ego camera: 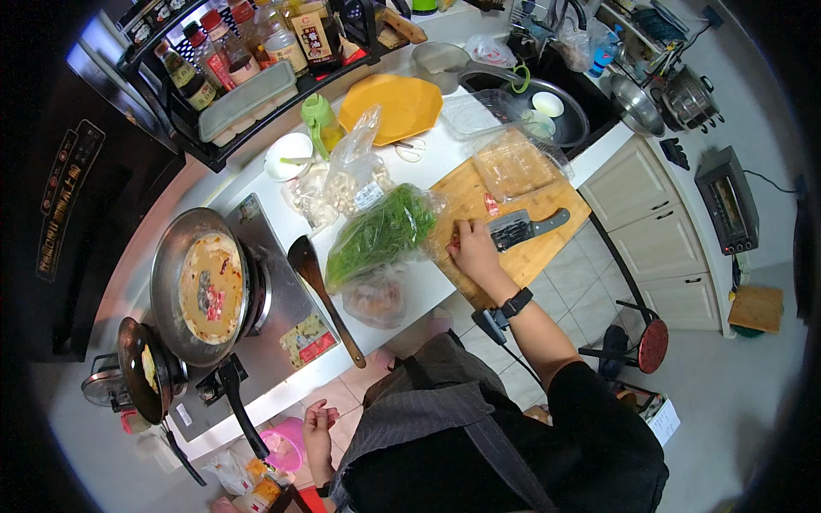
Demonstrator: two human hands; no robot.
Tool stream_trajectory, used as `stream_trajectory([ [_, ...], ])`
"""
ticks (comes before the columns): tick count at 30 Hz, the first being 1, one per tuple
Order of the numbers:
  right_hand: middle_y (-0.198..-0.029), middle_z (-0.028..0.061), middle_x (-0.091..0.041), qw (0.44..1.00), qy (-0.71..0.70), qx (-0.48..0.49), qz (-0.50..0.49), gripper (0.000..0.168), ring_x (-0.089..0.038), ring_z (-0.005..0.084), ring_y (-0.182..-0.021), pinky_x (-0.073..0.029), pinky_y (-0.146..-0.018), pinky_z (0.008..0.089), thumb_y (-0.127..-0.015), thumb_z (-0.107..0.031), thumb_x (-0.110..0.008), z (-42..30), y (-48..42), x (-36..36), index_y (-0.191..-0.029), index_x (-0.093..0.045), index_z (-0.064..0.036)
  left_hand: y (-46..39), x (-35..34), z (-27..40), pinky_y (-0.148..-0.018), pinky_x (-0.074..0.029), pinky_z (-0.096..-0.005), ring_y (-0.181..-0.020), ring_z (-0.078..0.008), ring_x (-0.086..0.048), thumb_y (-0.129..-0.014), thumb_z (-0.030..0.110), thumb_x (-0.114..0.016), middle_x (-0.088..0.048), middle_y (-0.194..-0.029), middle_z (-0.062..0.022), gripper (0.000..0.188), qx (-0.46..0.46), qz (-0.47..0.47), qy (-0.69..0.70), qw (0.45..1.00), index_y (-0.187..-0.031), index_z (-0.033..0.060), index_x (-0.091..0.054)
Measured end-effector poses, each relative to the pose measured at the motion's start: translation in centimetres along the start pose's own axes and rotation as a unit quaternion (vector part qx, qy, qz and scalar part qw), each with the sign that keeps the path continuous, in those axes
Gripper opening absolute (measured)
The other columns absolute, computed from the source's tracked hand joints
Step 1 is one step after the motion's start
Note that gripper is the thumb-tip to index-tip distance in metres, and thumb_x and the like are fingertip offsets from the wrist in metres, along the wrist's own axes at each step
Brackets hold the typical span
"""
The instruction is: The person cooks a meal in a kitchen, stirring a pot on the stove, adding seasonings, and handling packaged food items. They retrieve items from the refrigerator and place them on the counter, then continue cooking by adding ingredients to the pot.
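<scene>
My right hand (473, 249) reaches over the left part of a wooden cutting board (545, 256), fingers curled on small reddish pieces that it partly hides. Beside it on the board lies a cleaver (513, 229), its blade wet and its handle pointing right. A small red and white piece (490, 204) lies above the blade, below a clear pack of light brown food (516, 165). My left hand (319, 420) hangs low by the counter's front edge, fingers loosely bent, holding nothing. A large wok (163, 288) on the stove holds cloudy liquid with red and white pieces in it.
Bagged leafy greens (385, 234), bagged mushrooms (343, 192) and a wooden ladle (314, 272) lie between stove and board. A smaller pan (131, 378) sits at the far left. Behind are a yellow octagonal plate (391, 106), scissors (410, 151) and a sink basin (571, 125). The wok's handle (240, 407) juts forward.
</scene>
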State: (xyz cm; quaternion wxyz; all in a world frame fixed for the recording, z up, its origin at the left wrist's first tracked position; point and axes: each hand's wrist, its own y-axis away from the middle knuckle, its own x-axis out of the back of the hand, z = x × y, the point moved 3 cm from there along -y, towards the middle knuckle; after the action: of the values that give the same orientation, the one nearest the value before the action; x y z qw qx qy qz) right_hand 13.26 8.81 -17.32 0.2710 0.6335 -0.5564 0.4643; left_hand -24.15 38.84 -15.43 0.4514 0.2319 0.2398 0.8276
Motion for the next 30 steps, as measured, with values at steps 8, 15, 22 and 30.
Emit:
stream_trajectory([
  [8, -0.079, 0.0198, -0.056, 0.994, -0.097, 0.007, -0.051, 0.017, -0.058, 0.0364, -0.071, -0.049, -0.062, 0.0407, -0.073, -0.003, -0.057, 0.7, 0.1, -1.8, -0.09, -0.056, -0.005, 3.0, -0.4, -1.2, -0.074, -0.046, -0.0249, -0.079, -0.012, -0.058, -0.095, 0.028, -0.046, -0.062, -0.086, -0.0055, 0.031, 0.014, 0.069, 0.016, 0.997, -0.112, 0.0029, -0.052],
  [15, -0.077, -0.0004, -0.053, 0.865, -0.463, -0.072, -0.177, 0.01, -0.054, 0.0078, -0.068, -0.055, -0.067, 0.0284, -0.081, 0.004, -0.053, -4.9, -5.1, 8.5, -0.09, -0.053, -0.001, 4.5, 1.3, -4.1, -0.072, -0.046, -0.0231, -0.077, -0.0105, -0.058, -0.095, 0.027, -0.045, -0.062, -0.086, -0.0048, 0.03, 0.016, 0.116, 0.069, 0.991, -0.112, 0.0035, -0.052],
  [22, -0.07, -0.0027, -0.055, 0.767, -0.489, 0.208, -0.359, 0.01, -0.056, 0.0044, -0.063, -0.045, -0.054, 0.0198, -0.083, -0.003, -0.058, -30.4, -7.9, 7.7, -0.092, -0.054, -0.004, 3.1, 2.5, -4.8, -0.075, -0.046, -0.024, -0.082, -0.0112, -0.059, -0.095, 0.023, -0.044, -0.063, -0.089, -0.0059, 0.029, -0.046, 0.102, 0.085, 0.99, -0.114, 0.0029, -0.052],
  [30, -0.084, 0.0177, -0.064, 0.835, -0.255, 0.366, -0.323, 0.024, -0.062, 0.031, -0.082, -0.048, -0.076, 0.0377, -0.074, -0.018, -0.065, -45.3, -5.3, -4.2, -0.094, -0.061, -0.005, 4.0, 4.2, -4.6, -0.077, -0.045, -0.0249, -0.084, -0.0127, -0.059, -0.095, 0.021, -0.044, -0.063, -0.09, -0.0063, 0.028, -0.049, 0.135, 0.1, 0.985, -0.115, 0.003, -0.051],
])
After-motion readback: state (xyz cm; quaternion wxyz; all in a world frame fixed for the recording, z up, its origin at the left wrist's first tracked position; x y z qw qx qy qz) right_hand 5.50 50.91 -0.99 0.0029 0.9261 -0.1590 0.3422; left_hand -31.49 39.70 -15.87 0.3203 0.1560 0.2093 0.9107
